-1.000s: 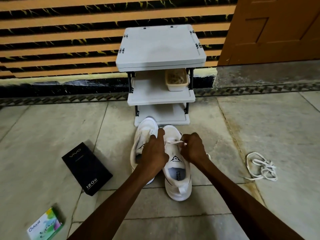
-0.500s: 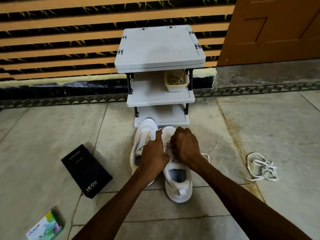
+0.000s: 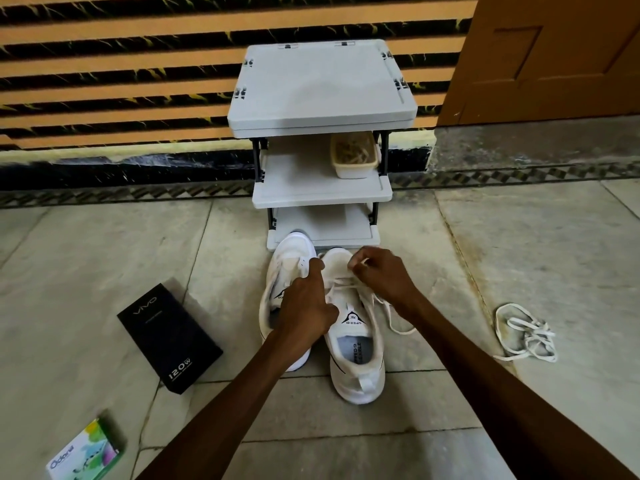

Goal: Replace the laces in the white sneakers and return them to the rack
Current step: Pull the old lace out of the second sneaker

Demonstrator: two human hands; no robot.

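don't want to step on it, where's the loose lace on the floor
Head view, right side: the loose lace lies bunched on the floor, to the right of the sneaker being laced.

Black Vivo box [image 3: 169,336] on tiled floor [image 3: 104,254], Odonil packet [image 3: 85,453] nearer, brown door [image 3: 554,53]

The rack [image 3: 322,84] is made of matt grey plastic, with dark posts. The sneakers [image 3: 360,372] are made of matt white cloth. The laces [image 3: 535,332] are woven of flat cloth. The floor [image 3: 519,244] is laid in dull, stained stone. The box [image 3: 169,337] is made of matt black card, the tub [image 3: 353,171] of cream plastic, the door [image 3: 554,53] of painted wood.
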